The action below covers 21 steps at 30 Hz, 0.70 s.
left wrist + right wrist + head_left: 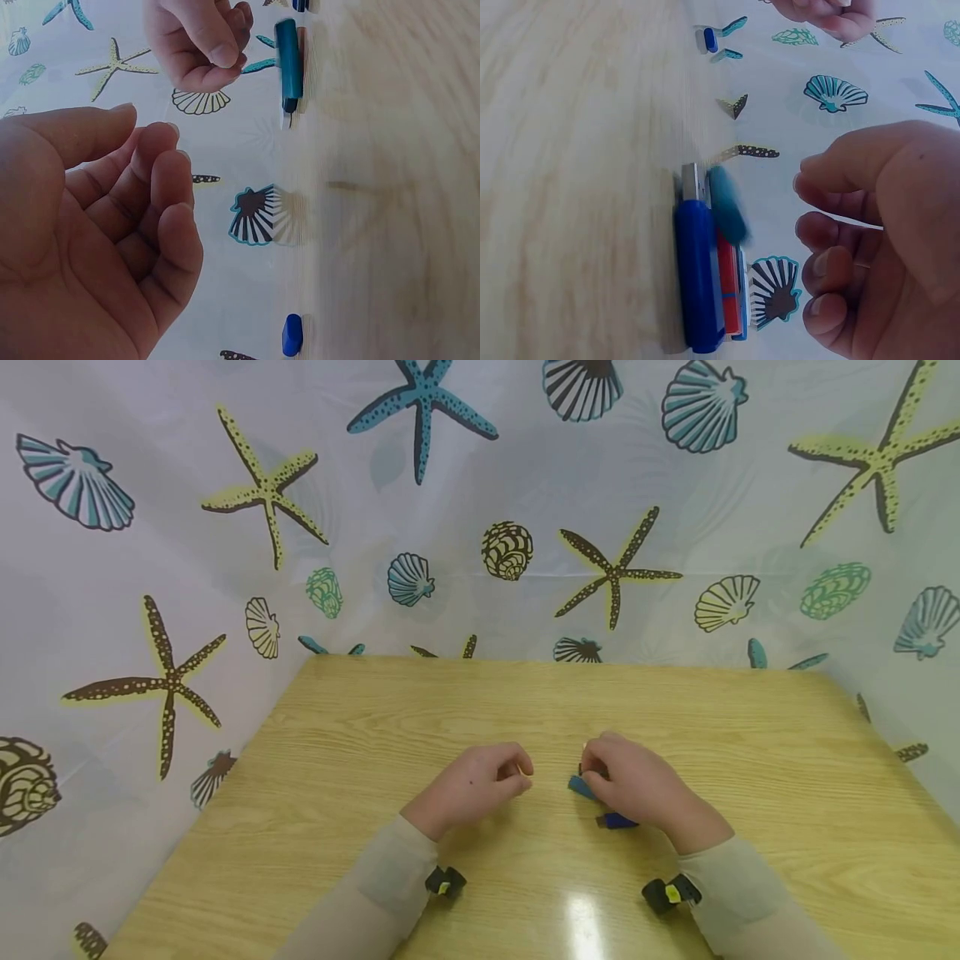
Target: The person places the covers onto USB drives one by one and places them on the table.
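My left hand (472, 783) hovers over the left-middle of the table, fingers loosely bent and nothing between them. The right hand (637, 781) hangs just above a small group of sticks, and its bent fingers look bare in the right wrist view. A blue USB stick (699, 274) lies there with its metal plug bare. Beside it a teal stick (727, 206) shows blurred; the left wrist view gives that teal stick (289, 60) a dark end with a thin tip. Behind the blue one lies a red piece (728, 285), partly hidden.
A small blue cap-like piece (292, 335) lies apart on the wooden table (360, 718). White cloth (465, 510) printed with shells and starfish hangs around the back and sides. Each wrist carries a black camera band (446, 882).
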Motion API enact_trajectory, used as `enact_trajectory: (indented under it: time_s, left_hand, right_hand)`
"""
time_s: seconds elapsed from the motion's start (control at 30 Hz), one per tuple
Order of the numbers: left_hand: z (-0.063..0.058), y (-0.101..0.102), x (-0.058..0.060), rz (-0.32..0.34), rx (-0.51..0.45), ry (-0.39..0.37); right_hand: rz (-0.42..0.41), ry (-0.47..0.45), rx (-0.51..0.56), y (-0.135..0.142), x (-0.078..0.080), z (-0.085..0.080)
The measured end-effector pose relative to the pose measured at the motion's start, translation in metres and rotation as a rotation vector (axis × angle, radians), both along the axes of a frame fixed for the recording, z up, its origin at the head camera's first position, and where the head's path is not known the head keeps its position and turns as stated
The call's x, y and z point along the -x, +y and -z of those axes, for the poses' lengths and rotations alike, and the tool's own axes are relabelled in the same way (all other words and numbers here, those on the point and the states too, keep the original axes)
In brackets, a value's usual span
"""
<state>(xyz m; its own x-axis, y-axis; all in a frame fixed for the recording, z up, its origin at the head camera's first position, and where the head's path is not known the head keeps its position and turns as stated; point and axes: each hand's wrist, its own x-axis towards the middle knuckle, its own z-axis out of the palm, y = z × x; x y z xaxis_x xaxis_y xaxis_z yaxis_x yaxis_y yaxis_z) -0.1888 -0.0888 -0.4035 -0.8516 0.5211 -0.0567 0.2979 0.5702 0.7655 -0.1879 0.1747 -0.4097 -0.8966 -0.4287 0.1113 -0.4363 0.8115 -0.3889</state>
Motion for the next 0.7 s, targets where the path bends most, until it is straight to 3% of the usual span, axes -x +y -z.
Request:
enact_trajectory:
  time_s: [0.23,0.33,0.53,0.7]
  left_hand:
    - [0.004,-0.007,0.005,-0.025,0.009,-0.002]
    - [0.005,-0.012,0.008,-0.064,0.035,0.016]
    - [0.008,-0.021,0.014,-0.192,0.178,0.138]
    - [0.010,-0.025,0.018,-0.248,0.271,0.187]
  right_hand:
    - [-0.011,-0.011,-0.003,0.001,0.001,0.000]
    - [-0.016,-0.015,0.000,0.001,0.001,0.000]
    - [-0.029,-0.024,0.013,0.001,0.001,0.000]
    - [-0.028,-0.044,0.015,0.001,0.000,0.000]
